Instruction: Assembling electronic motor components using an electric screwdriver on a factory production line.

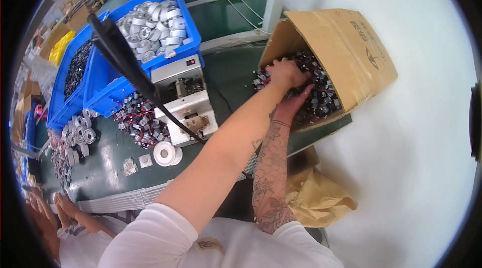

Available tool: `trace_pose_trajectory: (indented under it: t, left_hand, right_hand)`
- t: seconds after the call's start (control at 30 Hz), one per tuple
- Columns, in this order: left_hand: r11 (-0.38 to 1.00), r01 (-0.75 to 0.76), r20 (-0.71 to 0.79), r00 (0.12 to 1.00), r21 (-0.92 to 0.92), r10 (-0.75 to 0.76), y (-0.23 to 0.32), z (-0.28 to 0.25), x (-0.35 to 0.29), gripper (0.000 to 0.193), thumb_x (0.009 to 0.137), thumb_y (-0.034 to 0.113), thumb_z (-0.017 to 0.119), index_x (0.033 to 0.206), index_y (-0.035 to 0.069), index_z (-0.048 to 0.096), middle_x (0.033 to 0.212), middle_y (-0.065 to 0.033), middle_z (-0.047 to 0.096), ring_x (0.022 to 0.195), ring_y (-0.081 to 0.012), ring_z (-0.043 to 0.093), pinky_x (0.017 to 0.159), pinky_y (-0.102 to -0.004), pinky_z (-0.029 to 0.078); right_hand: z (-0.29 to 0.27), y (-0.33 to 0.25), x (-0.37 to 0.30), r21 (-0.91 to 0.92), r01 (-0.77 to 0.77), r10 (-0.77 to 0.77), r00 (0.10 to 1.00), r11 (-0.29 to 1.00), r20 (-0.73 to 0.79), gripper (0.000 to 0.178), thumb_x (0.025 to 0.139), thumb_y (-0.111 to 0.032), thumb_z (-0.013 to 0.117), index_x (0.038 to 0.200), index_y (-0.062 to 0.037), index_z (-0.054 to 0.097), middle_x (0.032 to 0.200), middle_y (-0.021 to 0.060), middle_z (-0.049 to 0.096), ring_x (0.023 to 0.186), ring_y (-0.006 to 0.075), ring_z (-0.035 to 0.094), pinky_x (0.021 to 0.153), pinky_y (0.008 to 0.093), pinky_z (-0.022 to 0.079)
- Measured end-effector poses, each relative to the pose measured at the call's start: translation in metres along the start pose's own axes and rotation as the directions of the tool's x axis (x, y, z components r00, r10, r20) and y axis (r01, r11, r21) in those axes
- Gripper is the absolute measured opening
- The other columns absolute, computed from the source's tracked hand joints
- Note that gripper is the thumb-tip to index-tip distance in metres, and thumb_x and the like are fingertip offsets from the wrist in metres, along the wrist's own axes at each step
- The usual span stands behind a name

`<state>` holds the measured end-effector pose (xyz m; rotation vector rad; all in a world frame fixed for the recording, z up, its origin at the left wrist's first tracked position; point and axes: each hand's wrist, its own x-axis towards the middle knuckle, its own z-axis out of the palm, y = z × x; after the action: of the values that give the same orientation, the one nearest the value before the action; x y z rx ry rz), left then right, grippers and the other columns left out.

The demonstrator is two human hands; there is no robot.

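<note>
A cardboard box (346, 52) lies on its side with its mouth toward me, holding a heap of small dark electronic parts (324, 87) with red wires. Both my hands reach into that opening. My left hand (287, 73) rests on top of the heap, its fingers apart and their tips partly sunk among the parts. Just below it, my tattooed right hand (293, 104) is pushed into the heap. Its thumb stands out, while its other fingers are hidden, so whether it grips any parts does not show.
Left of my arms stands a small metal machine (183, 102), beside a loose pile of wired parts (143, 120) and a white spool (164, 153). Blue bins (193, 32) hold silvery round housings (150, 24). A black flexible arm (123, 57) hangs over the bench. Crumpled brown paper (319, 200) lies below the box. Another person's hands (65, 205) work at lower left.
</note>
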<state>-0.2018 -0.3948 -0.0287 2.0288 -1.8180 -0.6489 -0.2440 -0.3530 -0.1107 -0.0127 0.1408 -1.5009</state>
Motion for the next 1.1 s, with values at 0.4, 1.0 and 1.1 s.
trace_pose_trajectory:
  t: [0.4,1.0,1.1]
  left_hand:
    - [0.995,-0.091,-0.275,0.958,-0.030,0.080,0.016,-0.040,-0.080,0.058,0.073,0.052,0.066,0.116,0.013,0.067,0.122,-0.0151,0.056,0.122,-0.0359,0.041,0.101,-0.0621,0.030]
    - [0.984,-0.137,-0.640,0.768,-0.117,0.031,-0.001,-0.085,-0.145,0.053,0.072,0.045,0.065,0.115,0.014,0.064,0.115,-0.0122,0.056,0.111,-0.0323,0.044,0.089,-0.0531,0.036]
    - [0.968,-0.201,-0.706,0.707,-0.151,0.037,-0.002,-0.074,-0.139,0.051,0.071,0.045,0.067,0.112,0.015,0.065,0.113,-0.0122,0.056,0.111,-0.0333,0.045,0.089,-0.0530,0.036]
  right_hand:
    - [0.032,0.259,-0.110,0.046,-0.651,0.593,0.715,0.757,0.370,0.062,0.093,-0.053,0.048,0.137,-0.0089,0.041,0.138,0.0108,0.045,0.126,0.0266,0.043,0.107,0.0418,0.033]
    - [0.058,0.118,-0.113,-0.288,-0.178,0.284,0.879,0.941,0.383,0.059,0.094,-0.049,0.049,0.136,-0.0078,0.042,0.136,0.0104,0.046,0.125,0.0265,0.044,0.106,0.0410,0.034]
    - [0.072,0.070,-0.114,-0.321,0.001,0.138,0.901,0.947,0.411,0.059,0.094,-0.048,0.049,0.136,-0.0076,0.042,0.136,0.0103,0.046,0.125,0.0265,0.045,0.105,0.0408,0.034]
